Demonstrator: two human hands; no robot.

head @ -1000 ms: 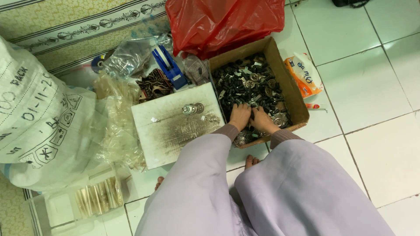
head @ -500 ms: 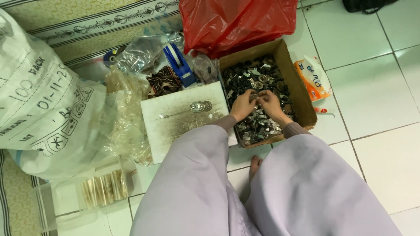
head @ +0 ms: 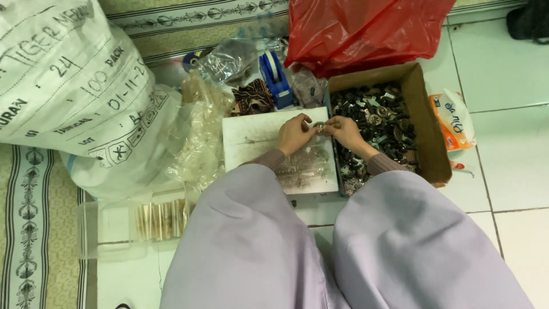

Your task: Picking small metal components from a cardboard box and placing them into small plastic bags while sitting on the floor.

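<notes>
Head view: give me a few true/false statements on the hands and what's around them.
1. Both hands meet over the white board, the left hand and right hand pinching a small metal piece between them. True.
2. The cardboard box is empty. False: it is full of small dark and metal parts.
3. A red plastic bag lies behind the box. True.
4. The blue tape dispenser stands inside the box. False: it stands outside, left of the box, behind the board.
5. A large white printed sack lies on the right of the person. False: it is on the left.
</notes>
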